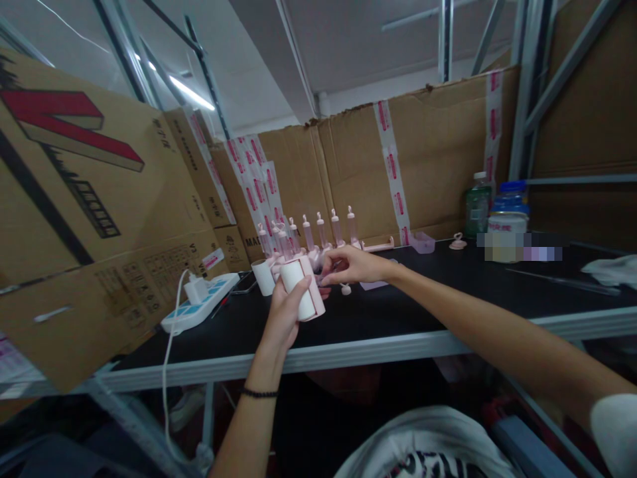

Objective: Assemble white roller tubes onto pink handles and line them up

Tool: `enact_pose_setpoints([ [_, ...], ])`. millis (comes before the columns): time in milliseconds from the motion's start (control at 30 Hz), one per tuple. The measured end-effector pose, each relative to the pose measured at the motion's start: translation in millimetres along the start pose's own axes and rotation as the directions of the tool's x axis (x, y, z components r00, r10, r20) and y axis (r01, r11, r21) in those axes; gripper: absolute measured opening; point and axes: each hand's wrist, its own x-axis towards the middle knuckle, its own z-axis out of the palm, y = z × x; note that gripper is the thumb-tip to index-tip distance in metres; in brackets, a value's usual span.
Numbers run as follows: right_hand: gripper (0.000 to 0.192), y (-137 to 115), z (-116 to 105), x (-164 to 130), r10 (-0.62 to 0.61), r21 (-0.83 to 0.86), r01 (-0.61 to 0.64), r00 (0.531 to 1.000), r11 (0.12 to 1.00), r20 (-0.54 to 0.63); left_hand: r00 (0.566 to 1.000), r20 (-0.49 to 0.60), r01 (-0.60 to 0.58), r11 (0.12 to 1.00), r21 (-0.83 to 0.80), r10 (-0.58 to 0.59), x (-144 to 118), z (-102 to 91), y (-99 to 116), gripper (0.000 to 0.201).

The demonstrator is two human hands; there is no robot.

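Observation:
My left hand is wrapped round a white cylinder with a pink side piece, held tilted above the front of the black table. Right beside its upper end is my right hand, with thumb and fingers pinched together; what they hold is too small to make out. Behind both hands stand several clear pink tubes with knobbed caps. Another white cylinder stands to the left of the held one. A small pale round-ended piece lies just below my right hand, near a flat lilac sheet.
On the left are a white power strip with a plugged-in charger and a dark phone. Toward the right lie a pink tray, a pink lid, a green bottle, a blue-lidded jar and a thin metal tool. Cardboard walls the back.

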Motion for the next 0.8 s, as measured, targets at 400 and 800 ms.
enact_pose_setpoints([
  [400, 0.04, 1, 2, 2, -0.037, 0.021, 0.036, 0.999, 0.999, 0.007, 1.0, 0.001, 0.011, 1.0, 0.005, -0.011, -3, 4.9, 1, 0.06],
  [800, 0.038, -12, 14, 3, -0.053, -0.086, 0.05, 0.998, 0.995, -0.036, 0.998, -0.064, -0.006, 1.0, 0.028, 0.008, -6, 0.4, 8, 0.052],
])
